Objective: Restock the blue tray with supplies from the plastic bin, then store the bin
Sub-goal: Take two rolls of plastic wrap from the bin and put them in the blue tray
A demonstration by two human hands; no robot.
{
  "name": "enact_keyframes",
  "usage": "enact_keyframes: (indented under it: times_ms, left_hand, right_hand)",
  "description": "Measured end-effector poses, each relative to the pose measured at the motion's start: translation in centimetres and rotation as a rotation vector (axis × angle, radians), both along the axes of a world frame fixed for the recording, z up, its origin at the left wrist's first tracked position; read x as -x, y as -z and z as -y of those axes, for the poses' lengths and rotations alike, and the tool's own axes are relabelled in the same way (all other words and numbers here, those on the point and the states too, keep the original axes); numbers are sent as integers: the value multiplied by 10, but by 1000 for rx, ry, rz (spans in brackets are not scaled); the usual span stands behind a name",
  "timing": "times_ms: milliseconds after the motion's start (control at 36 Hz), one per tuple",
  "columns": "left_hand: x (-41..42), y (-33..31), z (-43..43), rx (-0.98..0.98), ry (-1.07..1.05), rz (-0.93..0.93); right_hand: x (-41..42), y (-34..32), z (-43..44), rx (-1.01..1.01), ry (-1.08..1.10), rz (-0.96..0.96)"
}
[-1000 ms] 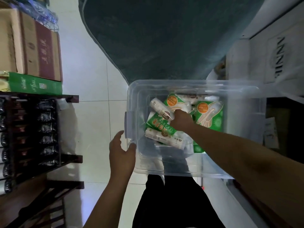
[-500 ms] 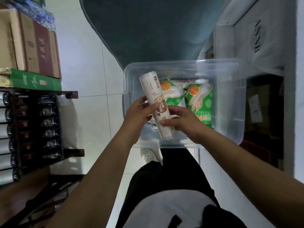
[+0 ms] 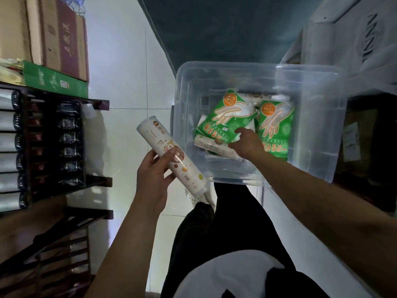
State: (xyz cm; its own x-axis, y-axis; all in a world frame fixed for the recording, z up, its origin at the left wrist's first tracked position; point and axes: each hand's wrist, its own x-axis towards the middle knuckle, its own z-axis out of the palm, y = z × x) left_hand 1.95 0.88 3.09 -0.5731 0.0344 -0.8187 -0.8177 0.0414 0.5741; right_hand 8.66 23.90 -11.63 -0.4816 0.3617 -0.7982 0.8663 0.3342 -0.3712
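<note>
Clear plastic bin (image 3: 318,130): on the floor, right of centre, lid off. Holds two green glove packets (image 3: 225,119) and a white roll (image 3: 214,147) at its near left.
Long white tube (image 3: 171,155): half a second ago gripped by both hands over the bin; now left of the bin, tilted, left hand (image 3: 153,179) alone, fingers wrapped round its middle.
Right hand (image 3: 247,145): has let go and reached into the bin, fingers curled on the white roll.
Blue tray: out of view.
Dark bottle rack (image 3: 53,145): far left.
</note>
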Motion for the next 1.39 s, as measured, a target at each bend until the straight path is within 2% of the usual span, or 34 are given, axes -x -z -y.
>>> enact_keyframes:
  times_ms: [83,167,361,556,694,861,1000,1111,1250,1389]
  left_hand:
    - [-6,2,9,49,-83,5]
    - [-14,5,16,86,-147,8]
    - [-34,9,29,101,-202,26]
    - [-35,7,27,132,-187,26]
    - [-21,1,5,97,-100,38]
    - [8,-15,-44,0,74,34]
    - [30,-39,-86,-50,267,-28]
    - [35,-67,-113,-79,499,-135]
    - [30,-101,-133,-216,746,-253]
    - [18,-130,-129,-367,972,-292]
  right_hand:
    - [0,25,21,-111,-475,112]
    - [6,41,36,-171,-695,140]
    - [16,69,47,-168,-669,226]
    - [16,65,45,-153,-626,166]
    - [11,37,28,-96,-431,112]
    - [2,-25,-12,-5,-9,-24]
    - [-25,-101,-32,107,424,-320]
    - [-60,-174,-32,168,677,-534]
    - [-114,-253,-10,119,836,-708]
    - [-149,-301,46,-28,1019,-842]
